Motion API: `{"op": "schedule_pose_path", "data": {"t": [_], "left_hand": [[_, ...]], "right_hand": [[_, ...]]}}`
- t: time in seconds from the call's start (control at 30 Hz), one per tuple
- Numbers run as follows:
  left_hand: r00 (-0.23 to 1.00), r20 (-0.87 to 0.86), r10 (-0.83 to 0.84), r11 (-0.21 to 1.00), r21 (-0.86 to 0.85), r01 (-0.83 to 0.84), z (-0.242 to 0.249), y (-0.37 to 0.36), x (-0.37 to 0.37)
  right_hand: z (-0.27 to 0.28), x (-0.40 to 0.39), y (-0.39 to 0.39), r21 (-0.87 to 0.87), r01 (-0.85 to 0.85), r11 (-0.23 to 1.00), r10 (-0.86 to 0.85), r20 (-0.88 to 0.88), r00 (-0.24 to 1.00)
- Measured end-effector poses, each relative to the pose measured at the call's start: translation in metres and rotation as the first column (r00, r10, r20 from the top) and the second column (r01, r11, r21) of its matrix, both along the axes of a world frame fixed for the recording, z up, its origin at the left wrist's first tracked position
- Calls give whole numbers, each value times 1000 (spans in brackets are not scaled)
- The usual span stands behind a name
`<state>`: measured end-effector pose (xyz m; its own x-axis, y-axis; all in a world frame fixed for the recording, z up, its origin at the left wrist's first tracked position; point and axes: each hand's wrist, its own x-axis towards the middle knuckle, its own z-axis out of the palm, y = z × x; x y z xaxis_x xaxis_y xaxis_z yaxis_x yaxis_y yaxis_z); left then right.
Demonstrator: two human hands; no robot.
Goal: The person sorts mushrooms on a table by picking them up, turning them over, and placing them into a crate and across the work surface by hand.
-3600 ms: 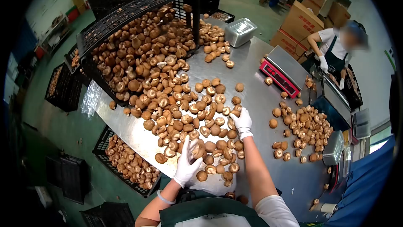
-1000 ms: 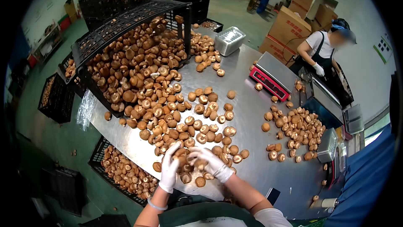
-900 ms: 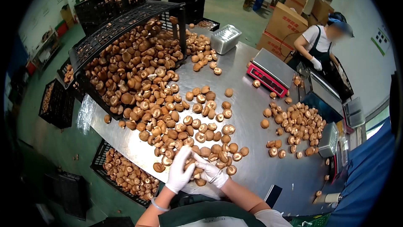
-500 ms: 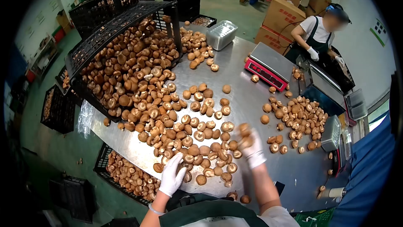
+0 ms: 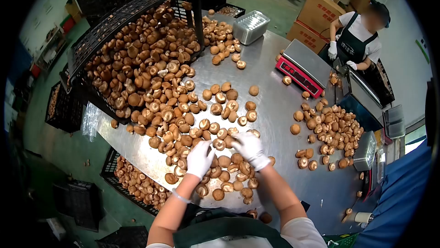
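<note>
Many brown shiitake mushrooms [image 5: 224, 161] lie loose on the steel table in front of me. My left hand [image 5: 200, 158], in a white glove, rests over the near part of the pile, fingers stretched forward and thumb apart. To its right, my gloved right hand [image 5: 250, 150] reaches over the mushrooms with fingers spread, the tips touching or just above a few of them. Nothing shows clearly in either palm. A tipped black crate [image 5: 133, 11] at the upper left spills more mushrooms toward my hands.
A red-edged scale [image 5: 300, 76] stands beyond, near a stack of clear trays [image 5: 251, 27]. Another mushroom heap [image 5: 332, 128] lies on the right of the steel table [image 5: 275, 193]. A crate of mushrooms [image 5: 110, 165] sits below left. A gloved co-worker [image 5: 355, 41] stands at the far right.
My right hand has moved left from the pile's right edge, and the mushrooms it held are no longer in it. My left hand has shifted slightly right and forward.
</note>
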<state>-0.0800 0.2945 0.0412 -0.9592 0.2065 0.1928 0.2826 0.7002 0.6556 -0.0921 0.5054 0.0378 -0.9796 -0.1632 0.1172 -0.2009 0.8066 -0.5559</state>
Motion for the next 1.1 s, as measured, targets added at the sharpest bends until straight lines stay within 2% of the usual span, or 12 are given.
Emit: {"op": "schedule_pose_path", "data": {"t": [0.03,0.17,0.3,0.33,0.4,0.5,0.57,0.63,0.77,0.93,1.0,1.1], "left_hand": [[1000,7,-16,992,-125,17,-6,9,-9],[998,-12,-64,952,-300,58,-29,29,-25],[994,-75,-84,995,-65,79,-35,18,-24],[988,-103,-112,993,-52,107,-39,16,-23],[982,-73,-172,975,-152,159,-34,17,-21],[986,22,-165,929,-332,163,-26,31,-26],[974,171,-146,869,-448,209,-27,40,-33],[982,121,-147,898,-400,184,-28,39,-32],[999,-32,-30,998,-50,29,-21,22,-16],[979,201,21,922,375,-97,-8,-8,14],[972,234,-5,897,430,-99,-9,-20,26],[662,595,-456,375,803,-463,8,-36,48]], "right_hand": [[-10,-3,-11,347,-57,936,60,1,998],[-29,-8,-19,473,70,878,3,-151,989],[-22,-4,6,109,-28,994,32,-34,999],[-18,-1,9,-182,-13,983,33,106,994],[4,1,14,-589,214,780,120,475,872],[7,8,18,-878,319,356,213,409,887],[2,8,23,-870,346,351,221,437,872],[-26,9,29,-933,361,1,370,336,866],[-9,16,21,-861,476,-177,341,400,851],[-17,21,18,-851,504,-145,165,482,861],[-2,24,4,-864,477,158,33,488,872],[17,40,-21,-863,204,462,192,322,927]]}}
